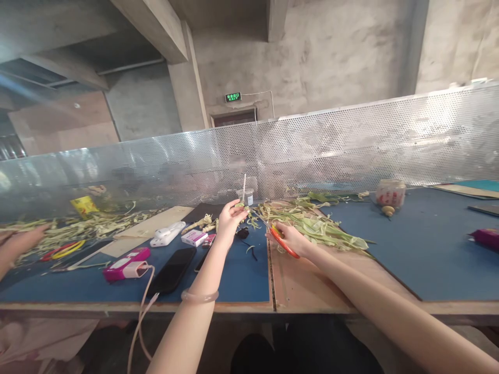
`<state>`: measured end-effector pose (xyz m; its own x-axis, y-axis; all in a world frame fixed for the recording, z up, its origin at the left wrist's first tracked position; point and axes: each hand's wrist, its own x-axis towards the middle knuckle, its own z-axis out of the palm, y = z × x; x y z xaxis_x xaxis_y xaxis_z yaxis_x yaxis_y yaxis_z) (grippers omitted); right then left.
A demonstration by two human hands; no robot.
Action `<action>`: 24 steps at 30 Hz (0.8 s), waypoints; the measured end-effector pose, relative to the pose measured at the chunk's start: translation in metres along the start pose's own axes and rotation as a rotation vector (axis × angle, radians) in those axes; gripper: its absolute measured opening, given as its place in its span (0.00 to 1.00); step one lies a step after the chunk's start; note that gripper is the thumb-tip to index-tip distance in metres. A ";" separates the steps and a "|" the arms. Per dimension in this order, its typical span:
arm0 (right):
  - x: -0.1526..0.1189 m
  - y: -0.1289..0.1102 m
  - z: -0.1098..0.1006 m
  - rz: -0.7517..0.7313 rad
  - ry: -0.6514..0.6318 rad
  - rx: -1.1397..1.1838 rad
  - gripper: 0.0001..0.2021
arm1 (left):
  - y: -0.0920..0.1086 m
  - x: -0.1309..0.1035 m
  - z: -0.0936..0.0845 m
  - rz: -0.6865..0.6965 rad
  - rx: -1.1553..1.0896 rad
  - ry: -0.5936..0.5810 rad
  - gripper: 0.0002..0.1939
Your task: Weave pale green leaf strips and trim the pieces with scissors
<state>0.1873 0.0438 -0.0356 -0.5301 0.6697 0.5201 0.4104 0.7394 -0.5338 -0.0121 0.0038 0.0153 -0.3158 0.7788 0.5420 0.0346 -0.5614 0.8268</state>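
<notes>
My left hand [231,217] pinches a small piece of green plant material [246,209] above the middle of the table. Just to its right, my right hand [289,239] is wrapped round the orange handles of a pair of scissors [281,243], whose blades point up and left toward that piece. Beneath and beyond my right hand lies a pile of pale green leaves and stalks [323,228] on a brown board. Several knobbly pale roots [202,223] lie left of my left hand. Behind it stands a clear plastic cup [246,196] with a straw.
A black phone [172,272], a magenta pack [127,265] with a cable, a white device [167,234] and a small box [194,238] lie left of my left arm. Another person's hand [23,244] is at far left, near red and yellow scissors [64,251]. A jar [390,193] stands right.
</notes>
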 end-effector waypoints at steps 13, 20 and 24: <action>-0.001 -0.004 -0.003 0.030 -0.045 0.028 0.18 | 0.000 0.000 0.001 -0.032 0.008 0.003 0.31; -0.003 -0.006 -0.007 0.033 -0.081 0.033 0.18 | -0.001 0.000 0.001 -0.021 -0.008 0.004 0.31; -0.003 -0.005 -0.006 0.045 -0.081 0.020 0.18 | -0.001 0.000 0.000 -0.021 -0.009 -0.021 0.31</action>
<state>0.1910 0.0388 -0.0309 -0.5701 0.6939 0.4398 0.4209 0.7065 -0.5689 -0.0119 0.0044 0.0150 -0.2964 0.7959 0.5280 0.0197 -0.5476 0.8365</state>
